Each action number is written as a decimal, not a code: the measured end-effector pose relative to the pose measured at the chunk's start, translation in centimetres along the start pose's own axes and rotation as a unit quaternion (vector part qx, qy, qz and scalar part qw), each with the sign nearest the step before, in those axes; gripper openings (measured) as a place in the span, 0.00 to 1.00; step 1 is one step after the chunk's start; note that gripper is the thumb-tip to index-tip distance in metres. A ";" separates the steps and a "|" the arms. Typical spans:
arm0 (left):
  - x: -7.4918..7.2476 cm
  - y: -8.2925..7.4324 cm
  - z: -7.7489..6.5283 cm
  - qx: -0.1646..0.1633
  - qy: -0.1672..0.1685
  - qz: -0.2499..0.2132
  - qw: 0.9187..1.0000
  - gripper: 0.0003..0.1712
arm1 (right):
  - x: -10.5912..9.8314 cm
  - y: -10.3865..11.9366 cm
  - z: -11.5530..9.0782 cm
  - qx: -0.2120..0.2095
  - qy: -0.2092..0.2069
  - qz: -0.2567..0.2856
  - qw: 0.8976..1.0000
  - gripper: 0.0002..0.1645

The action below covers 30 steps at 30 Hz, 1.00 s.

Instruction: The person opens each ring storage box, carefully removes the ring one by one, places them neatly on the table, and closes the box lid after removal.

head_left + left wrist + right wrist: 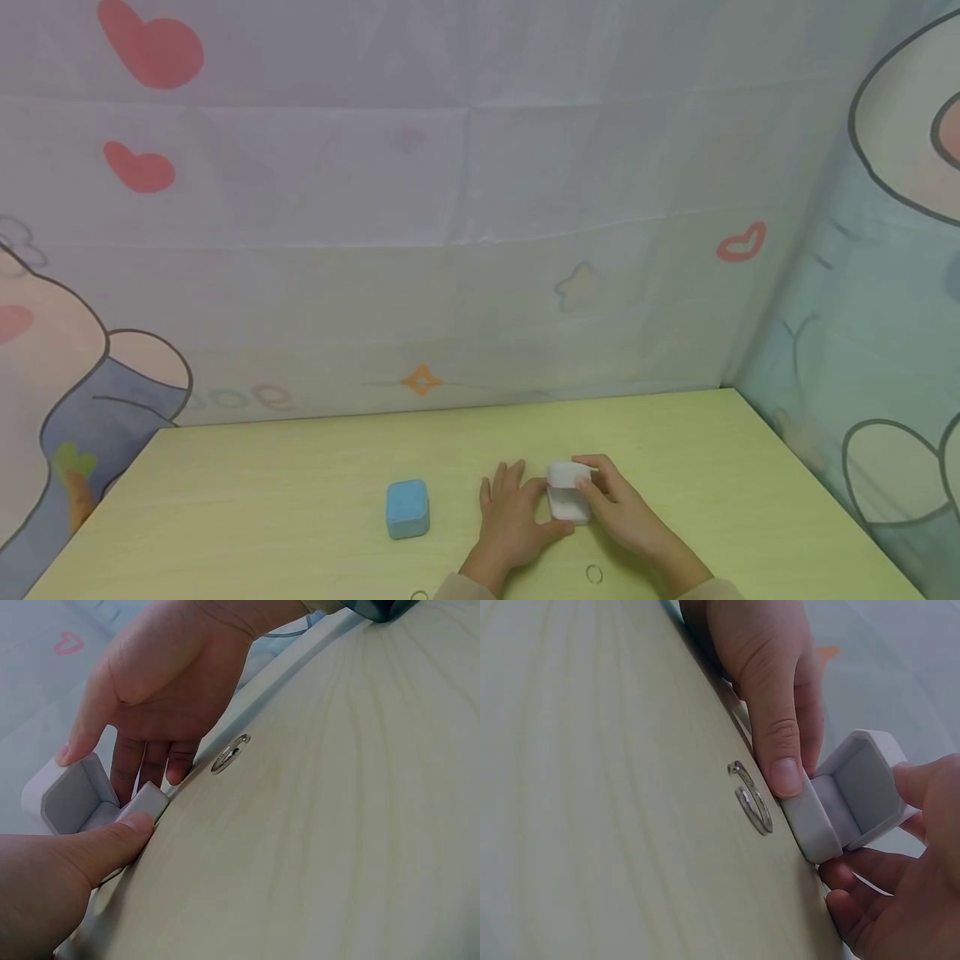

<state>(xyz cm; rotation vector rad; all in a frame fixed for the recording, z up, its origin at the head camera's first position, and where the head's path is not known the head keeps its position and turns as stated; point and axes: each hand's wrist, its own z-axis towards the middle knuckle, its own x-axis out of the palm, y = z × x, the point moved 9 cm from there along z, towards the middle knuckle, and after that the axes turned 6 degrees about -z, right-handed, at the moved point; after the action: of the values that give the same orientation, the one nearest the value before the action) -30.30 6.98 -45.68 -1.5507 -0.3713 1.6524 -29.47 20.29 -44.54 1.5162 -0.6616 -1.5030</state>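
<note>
A small white ring box [567,504] sits on the table with its lid raised, and its pale grey lining shows in the right wrist view. My left hand [513,517] grips the base from the left, its thumb [786,776] on the front face and its other fingers fanned out. From the right, my right hand [626,512] holds the lid [64,787] between thumb and fingers. On the tabletop in front of the box lies a thin silvery ring [594,574], also visible in the left wrist view.
Left of my hands stands a closed light blue box [407,510]. Another thin ring [419,596] is partly cut off at the bottom edge of the head view. Behind the pale yellow table [262,492] hangs a cloth backdrop [337,192] with printed hearts and cartoon figures.
</note>
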 end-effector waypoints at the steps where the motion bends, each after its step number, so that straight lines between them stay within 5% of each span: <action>1: 0.0 0.0 0.0 0.000 0.000 -0.001 1.000 0.33 | 0.0 0.0 0.0 0.000 0.000 -0.001 1.000 0.24; 30: 0.1 0.2 0.0 -0.004 0.001 -0.002 1.000 0.34 | 0.1 0.1 0.0 -0.032 0.032 -0.010 0.999 0.25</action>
<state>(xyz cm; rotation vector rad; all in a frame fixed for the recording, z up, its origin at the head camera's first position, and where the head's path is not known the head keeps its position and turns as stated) -30.37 6.96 -45.87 -1.5563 -0.3804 1.6488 -29.41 20.19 -44.53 1.5197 -0.5575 -1.4720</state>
